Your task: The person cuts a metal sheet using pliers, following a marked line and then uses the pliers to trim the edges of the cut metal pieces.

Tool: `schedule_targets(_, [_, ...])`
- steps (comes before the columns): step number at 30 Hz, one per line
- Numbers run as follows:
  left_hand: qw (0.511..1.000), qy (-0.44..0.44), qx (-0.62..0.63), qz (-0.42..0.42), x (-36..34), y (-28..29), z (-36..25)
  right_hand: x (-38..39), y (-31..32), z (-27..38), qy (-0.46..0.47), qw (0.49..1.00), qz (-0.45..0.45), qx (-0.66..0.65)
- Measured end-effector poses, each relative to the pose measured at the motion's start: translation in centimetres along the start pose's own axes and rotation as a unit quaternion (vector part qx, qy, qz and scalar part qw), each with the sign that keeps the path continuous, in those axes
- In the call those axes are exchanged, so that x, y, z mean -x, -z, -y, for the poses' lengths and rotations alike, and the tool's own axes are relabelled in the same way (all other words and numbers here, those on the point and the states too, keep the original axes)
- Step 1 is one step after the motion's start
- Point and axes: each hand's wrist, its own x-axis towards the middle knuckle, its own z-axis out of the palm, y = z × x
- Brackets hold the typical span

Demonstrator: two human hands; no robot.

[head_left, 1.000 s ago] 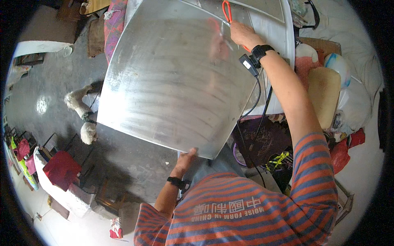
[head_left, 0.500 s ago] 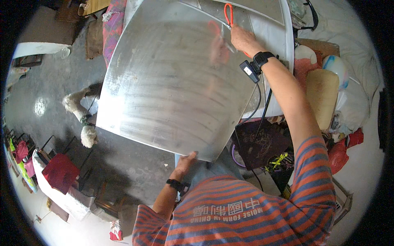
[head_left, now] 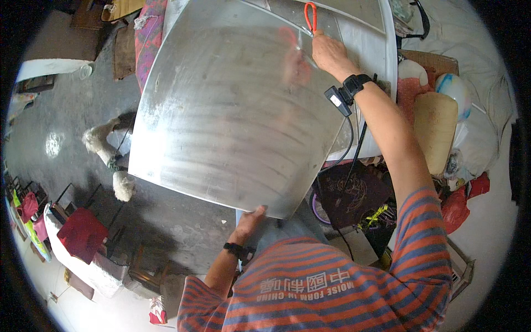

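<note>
A large shiny grey sheet (head_left: 221, 122), with smears across its face, spans the middle of the view. My left hand (head_left: 251, 223) is closed on its near edge, thumb on top and fingers hidden underneath. At the sheet's far right edge, my right hand (head_left: 332, 55) is closed around scissors with orange-red loop handles (head_left: 311, 17). One loop sticks up beyond the fist; the blades are mostly hidden at the sheet's edge. A blurred reddish reflection shows on the sheet beside that hand.
Under the sheet's far side stands a white-topped table (head_left: 365, 50). A pale dog (head_left: 102, 141) is on the grey floor at left. Cushions (head_left: 436, 130) and bags lie at right, with a plant (head_left: 376, 217) nearer me. A black cable (head_left: 349, 141) hangs from my right wrist device.
My right hand and the scissors have shifted very slightly to the right, and the lower loop no longer shows. The dog's head has moved a little. My left hand keeps its hold.
</note>
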Motion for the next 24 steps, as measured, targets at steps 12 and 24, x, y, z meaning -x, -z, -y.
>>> schedule_targets(12, [0.998, -0.008, 0.053, 0.034, 0.2, 0.0, 0.5, -0.3, -0.1, -0.1, 0.023, 1.000, 0.021, 0.001])
schedule_targets(24, [0.993, -0.022, 0.118, 0.015, -0.3, -0.1, 1.5, -0.6, 0.9, 0.0, 0.029, 0.996, 0.084, -0.012])
